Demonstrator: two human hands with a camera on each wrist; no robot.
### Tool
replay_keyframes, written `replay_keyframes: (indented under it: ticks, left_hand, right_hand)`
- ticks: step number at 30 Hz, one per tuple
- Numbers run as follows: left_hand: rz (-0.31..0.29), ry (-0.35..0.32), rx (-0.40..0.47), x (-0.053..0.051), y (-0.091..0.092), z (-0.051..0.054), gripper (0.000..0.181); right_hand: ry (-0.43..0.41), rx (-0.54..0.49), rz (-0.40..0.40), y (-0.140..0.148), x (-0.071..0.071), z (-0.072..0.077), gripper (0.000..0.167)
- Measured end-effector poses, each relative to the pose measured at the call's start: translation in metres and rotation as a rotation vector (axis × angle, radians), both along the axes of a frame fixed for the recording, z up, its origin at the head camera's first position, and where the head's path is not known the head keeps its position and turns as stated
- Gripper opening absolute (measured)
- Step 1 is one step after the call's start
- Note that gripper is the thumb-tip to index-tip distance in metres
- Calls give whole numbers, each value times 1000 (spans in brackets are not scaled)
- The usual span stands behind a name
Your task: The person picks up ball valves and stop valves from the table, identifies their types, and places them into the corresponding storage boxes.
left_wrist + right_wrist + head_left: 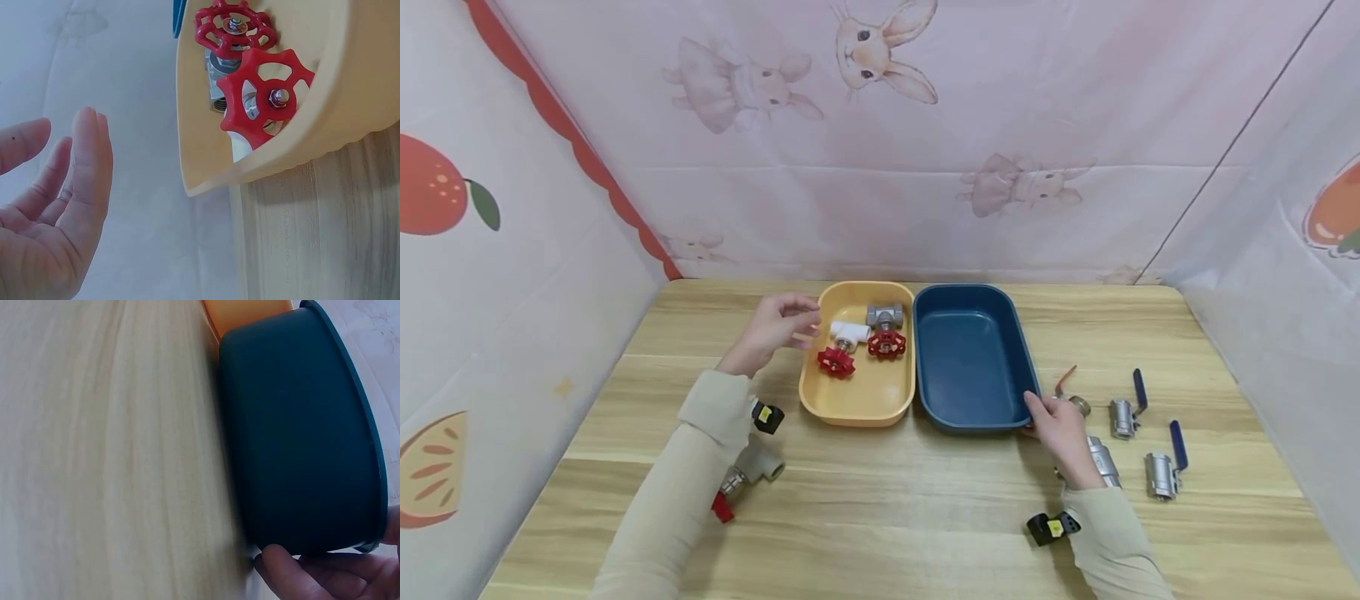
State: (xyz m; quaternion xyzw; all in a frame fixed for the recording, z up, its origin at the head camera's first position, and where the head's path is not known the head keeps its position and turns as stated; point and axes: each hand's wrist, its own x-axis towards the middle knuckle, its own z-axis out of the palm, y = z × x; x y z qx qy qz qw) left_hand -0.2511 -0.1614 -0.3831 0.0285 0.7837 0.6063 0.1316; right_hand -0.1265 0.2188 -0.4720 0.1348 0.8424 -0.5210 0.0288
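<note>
My left hand (777,327) hovers by the left rim of a yellow tray (859,407), its fingers loosely extended and holding nothing. The left wrist view also shows this hand (59,206) apart from the tray. Inside the tray lie a white plastic valve (850,333) with a red handwheel and a metal gate valve (885,317) with another red handwheel. Beside it stands a blue tray (973,367) with nothing in it. My right hand (1063,433) grips the near right corner of that tray, thumb at the rim and fingers against the outer wall, as the right wrist view shows.
Right of the blue tray are two ball valves with blue levers (1123,417) (1162,477), a brass valve with an orange lever (1078,405) and a larger metal valve (1103,461), partly hidden. A grey valve with a red handle (760,461) lies by my left forearm.
</note>
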Motion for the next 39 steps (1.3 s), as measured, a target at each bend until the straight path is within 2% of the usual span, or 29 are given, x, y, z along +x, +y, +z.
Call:
replay_keyframes:
  ticks: [9, 17, 24, 31, 39]
  left_hand:
    - [11, -17, -15, 12, -5, 4, 27]
    - [-18, -2, -24, 23, -16, 2, 32]
    - [5, -46, 26, 33, -21, 4, 31]
    - [-8, -40, 36, 40, -27, 6, 34]
    - [-7, -19, 17, 51, -42, 5, 36]
  right_hand:
    - [0, -3, 1, 1, 0, -1, 46]
    - [4, -2, -4, 1, 0, -2, 44]
    - [1, -3, -2, 1, 0, -1, 43]
    - [9, -8, -20, 0, 1, 0, 44]
    - [12, -15, -8, 0, 0, -2, 46]
